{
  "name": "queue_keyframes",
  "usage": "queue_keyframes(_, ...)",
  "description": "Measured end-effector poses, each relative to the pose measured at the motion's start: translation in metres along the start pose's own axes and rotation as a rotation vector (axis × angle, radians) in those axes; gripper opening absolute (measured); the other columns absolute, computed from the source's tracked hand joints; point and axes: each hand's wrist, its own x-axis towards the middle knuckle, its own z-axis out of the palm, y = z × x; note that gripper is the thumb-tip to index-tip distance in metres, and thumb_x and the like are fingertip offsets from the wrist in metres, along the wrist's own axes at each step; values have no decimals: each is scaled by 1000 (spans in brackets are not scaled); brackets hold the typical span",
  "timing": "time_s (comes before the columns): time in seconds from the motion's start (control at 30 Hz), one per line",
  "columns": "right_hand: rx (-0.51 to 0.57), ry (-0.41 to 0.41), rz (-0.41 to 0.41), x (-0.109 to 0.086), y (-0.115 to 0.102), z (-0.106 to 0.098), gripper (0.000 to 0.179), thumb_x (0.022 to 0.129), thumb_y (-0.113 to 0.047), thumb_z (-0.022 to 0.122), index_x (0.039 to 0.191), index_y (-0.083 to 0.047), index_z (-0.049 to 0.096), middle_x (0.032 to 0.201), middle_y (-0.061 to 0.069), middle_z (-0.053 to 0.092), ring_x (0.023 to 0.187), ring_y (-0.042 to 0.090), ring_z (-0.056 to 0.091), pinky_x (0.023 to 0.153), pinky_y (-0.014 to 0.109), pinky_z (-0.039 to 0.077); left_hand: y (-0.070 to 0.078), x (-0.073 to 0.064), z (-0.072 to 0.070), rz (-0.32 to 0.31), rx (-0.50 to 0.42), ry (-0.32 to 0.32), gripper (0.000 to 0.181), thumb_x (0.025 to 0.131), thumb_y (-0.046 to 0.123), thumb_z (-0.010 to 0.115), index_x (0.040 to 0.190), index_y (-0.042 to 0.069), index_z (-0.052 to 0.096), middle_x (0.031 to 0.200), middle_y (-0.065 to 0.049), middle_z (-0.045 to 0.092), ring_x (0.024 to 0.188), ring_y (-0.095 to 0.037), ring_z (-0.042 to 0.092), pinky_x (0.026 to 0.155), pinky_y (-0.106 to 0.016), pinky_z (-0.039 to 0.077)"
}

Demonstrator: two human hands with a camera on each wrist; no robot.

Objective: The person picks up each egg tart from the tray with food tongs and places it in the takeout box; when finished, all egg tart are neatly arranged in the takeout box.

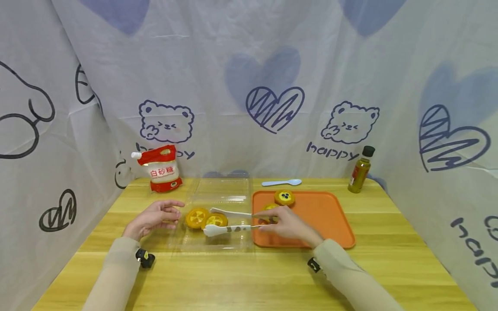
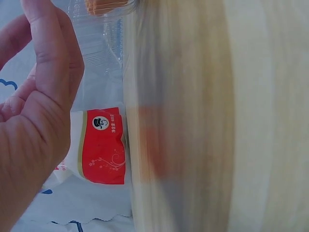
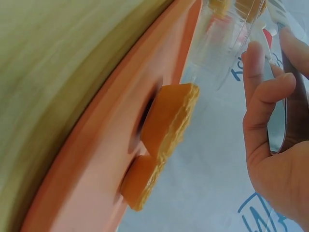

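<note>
My right hand [image 1: 285, 222] grips a pair of tongs [image 1: 229, 213] with white tips, their arms spread apart over the clear plastic container [image 1: 241, 244]. Two round tarts [image 1: 197, 218] sit side by side in that container, and the tong tips are on either side of the right one [image 1: 216, 221]. At the container's left edge, my left hand [image 1: 157, 216] hovers with loosely bent fingers and nothing in them. Two more tarts [image 3: 169, 116] stand on the orange tray [image 1: 311, 220]; in the head view my right hand partly covers the nearer one.
The container's raised lid [image 1: 221, 188] stands at its back. Behind on the left is a red and white bag of sugar [image 1: 161, 170]. A pale blue spoon [image 1: 282, 182] lies beyond the tray, and a bottle [image 1: 359, 170] of yellowish liquid stands at the back right.
</note>
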Motion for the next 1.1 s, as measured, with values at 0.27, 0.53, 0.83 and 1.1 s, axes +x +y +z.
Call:
queue_keyframes(0.27, -37, -33, -3, 5, -12, 1, 37, 92, -34, 69, 128, -27, 67, 67, -6, 54, 51, 6, 29, 51, 20, 33, 0, 1, 0, -7, 5, 12, 56, 94, 4, 63, 143, -4, 38, 104, -11, 62, 81, -18, 64, 74, -32, 61)
queue_keyframes(0.53, -79, -76, -43, 12, -22, 1, 36, 91, -28, 70, 126, -21, 68, 83, -4, 72, 47, 5, 37, 47, 20, 34, 0, 0, 0, -2, 10, 10, 56, 94, 5, 63, 143, -4, 38, 105, -12, 63, 81, -17, 64, 74, -32, 61)
queue_keyframes(0.83, -149, -112, -73, 21, -30, -2, 36, 91, -31, 70, 125, -20, 69, 99, -4, 75, 65, 3, 60, 61, 20, 51, -2, 1, -1, 6, 9, 2, 58, 94, 5, 63, 143, -6, 36, 105, -13, 63, 80, -17, 64, 74, -33, 61)
queue_keyframes(1.1, -181, -150, -93, 26, -33, -2, 40, 91, -34, 70, 129, -21, 66, 107, -1, 74, 66, 0, 60, 62, 20, 50, -1, 1, 0, 5, 6, 5, 56, 93, 4, 63, 142, -5, 37, 105, -13, 63, 80, -17, 64, 73, -32, 61)
